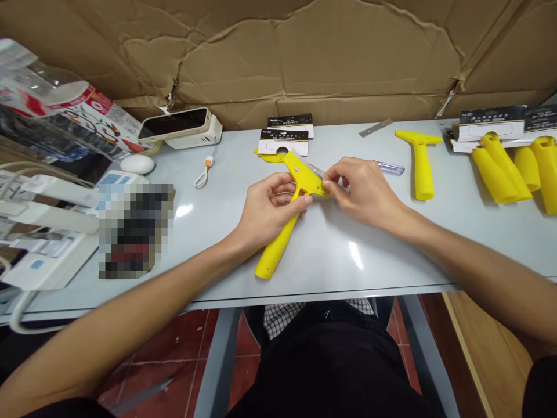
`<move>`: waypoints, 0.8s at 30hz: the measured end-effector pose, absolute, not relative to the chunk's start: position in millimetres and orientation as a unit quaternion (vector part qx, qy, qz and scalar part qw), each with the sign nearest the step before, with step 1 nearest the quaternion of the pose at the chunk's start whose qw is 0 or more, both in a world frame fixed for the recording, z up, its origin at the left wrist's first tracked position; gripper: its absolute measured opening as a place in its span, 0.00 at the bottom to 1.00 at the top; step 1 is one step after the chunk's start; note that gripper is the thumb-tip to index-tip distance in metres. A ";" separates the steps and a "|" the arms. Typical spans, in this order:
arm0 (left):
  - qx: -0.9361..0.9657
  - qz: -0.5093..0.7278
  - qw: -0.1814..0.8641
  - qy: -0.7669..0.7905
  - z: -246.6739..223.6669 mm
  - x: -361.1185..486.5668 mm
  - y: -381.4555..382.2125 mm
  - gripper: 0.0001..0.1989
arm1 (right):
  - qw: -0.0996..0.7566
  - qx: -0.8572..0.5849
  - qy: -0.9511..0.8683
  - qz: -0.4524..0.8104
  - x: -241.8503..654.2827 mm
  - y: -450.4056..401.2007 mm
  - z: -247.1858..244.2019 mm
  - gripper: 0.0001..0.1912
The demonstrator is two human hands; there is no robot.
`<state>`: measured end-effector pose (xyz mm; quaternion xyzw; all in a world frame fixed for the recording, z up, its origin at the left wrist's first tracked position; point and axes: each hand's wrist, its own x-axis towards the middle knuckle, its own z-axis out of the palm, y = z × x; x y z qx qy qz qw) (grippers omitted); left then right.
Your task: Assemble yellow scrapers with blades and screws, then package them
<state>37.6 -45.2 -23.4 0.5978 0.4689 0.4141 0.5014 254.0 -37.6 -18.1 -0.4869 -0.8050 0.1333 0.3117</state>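
A yellow T-shaped scraper (281, 247) is held at a slant over the table's middle, its handle pointing down and left. My left hand (272, 210) is wrapped round it just below the head, thumb on top. At the right end of the head, my right hand (361, 188) pinches with thumb and forefinger; what lies between the fingertips is too small to make out. A grey metal blade (314, 169) shows along the head's upper edge. Behind it lie black and white cards (284, 142) and another yellow piece (273, 155).
On the right are a yellow scraper (422, 168), a loose blade (375, 128), a clear plastic piece (391, 168) and several yellow handles (500, 174) with cards. A phone (176, 125), bottle (78, 104), white mouse (137, 164) and power strips (56, 261) are left. Cardboard (304, 58) stands behind.
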 end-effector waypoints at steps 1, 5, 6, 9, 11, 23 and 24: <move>0.598 0.414 0.503 0.468 -22.9 37.3 -45.2 0.18 | 0.312 -0.485 -0.807 0.128 254.3 -37.2 -17.3 0.08; 0.585 0.412 0.514 0.474 -20.2 36.3 -44.3 0.18 | 0.305 -0.488 -0.809 0.123 259.0 -34.8 -9.5 0.09; 0.579 0.412 0.516 0.478 -19.6 36.1 -43.9 0.18 | 0.293 -0.488 -0.814 0.119 263.1 -33.6 -5.6 0.08; 0.564 0.417 0.516 0.492 -18.1 35.6 -43.1 0.19 | 0.198 -0.472 -0.850 0.125 285.7 -28.2 9.7 0.06; 0.560 0.417 0.514 0.497 -17.7 35.2 -42.9 0.19 | 0.093 -0.459 -0.866 0.174 304.9 -24.9 20.3 0.03; 0.565 0.412 0.509 0.502 -19.6 32.5 -42.6 0.23 | -0.220 -0.555 -0.767 0.236 313.4 -35.4 47.6 0.08; 0.564 0.410 0.509 0.504 -19.2 32.6 -42.9 0.24 | -0.221 -0.559 -0.763 0.239 313.0 -35.2 49.6 0.08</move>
